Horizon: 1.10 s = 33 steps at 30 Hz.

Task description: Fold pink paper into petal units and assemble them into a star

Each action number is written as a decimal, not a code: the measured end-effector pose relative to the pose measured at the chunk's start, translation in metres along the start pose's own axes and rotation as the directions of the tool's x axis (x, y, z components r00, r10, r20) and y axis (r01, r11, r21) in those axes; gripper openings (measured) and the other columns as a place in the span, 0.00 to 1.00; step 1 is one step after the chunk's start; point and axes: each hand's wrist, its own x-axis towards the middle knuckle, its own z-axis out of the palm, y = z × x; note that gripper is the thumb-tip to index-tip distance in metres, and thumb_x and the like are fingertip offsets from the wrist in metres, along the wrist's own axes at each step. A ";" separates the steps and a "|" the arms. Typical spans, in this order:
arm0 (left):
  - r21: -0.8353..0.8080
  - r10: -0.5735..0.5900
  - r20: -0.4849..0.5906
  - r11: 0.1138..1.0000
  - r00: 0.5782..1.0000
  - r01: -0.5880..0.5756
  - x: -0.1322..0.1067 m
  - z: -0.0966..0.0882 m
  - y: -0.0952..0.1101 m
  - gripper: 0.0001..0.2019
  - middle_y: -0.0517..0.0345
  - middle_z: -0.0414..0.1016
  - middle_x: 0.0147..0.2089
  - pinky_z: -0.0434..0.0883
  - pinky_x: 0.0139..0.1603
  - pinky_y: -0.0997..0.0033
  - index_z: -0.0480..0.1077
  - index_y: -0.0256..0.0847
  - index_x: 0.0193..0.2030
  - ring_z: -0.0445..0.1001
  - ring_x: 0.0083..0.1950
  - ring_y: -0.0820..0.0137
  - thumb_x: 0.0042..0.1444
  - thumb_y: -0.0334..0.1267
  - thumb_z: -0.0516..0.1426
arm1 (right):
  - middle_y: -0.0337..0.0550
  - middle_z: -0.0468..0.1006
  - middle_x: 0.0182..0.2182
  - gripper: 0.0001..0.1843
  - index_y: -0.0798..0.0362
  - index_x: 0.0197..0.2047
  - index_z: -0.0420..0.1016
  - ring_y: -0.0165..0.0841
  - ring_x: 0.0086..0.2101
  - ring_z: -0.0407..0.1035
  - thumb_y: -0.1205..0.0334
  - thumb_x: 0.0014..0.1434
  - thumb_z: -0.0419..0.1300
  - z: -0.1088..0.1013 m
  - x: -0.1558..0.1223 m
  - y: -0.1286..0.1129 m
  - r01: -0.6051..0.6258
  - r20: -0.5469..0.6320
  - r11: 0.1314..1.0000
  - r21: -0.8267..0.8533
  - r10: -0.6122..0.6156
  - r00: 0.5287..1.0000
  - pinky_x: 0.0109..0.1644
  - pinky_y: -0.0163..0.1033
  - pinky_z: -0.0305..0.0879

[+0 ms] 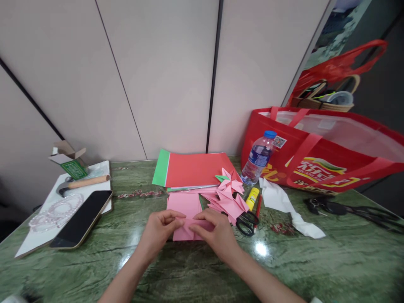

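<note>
A small sheet of pink paper (186,234) with fold creases is pinched between my two hands, close to the table's front. My left hand (159,229) grips its upper left edge, thumb and fingers together. On the other side, my right hand (217,229) has its thumb and fingers closed on the upper right part. Right behind lies a stack of pink paper squares (183,203). Folded pink paper pieces (229,202) are heaped to its right, with a pair of black-handled scissors (247,223) beside them.
Red and green paper sheets (197,168) lie at the back. Rightward are a yellow glue stick (252,198), a water bottle (259,158), white tissue (284,202), sunglasses (347,208) and a red bag (284,147). Leftward are a phone (82,219), a wooden-handled tool (88,182) and a small box (74,166).
</note>
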 end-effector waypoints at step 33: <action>-0.010 -0.061 0.023 0.998 0.998 0.061 -0.002 -0.001 0.004 0.12 0.55 0.77 0.23 0.63 0.26 0.76 0.75 0.35 0.26 0.70 0.24 0.72 0.33 0.39 0.65 | 0.42 0.75 0.25 0.10 0.53 0.25 0.72 0.33 0.31 0.65 0.59 0.55 0.57 0.001 0.000 0.001 0.107 0.065 0.994 0.025 -0.108 0.992 0.35 0.38 0.60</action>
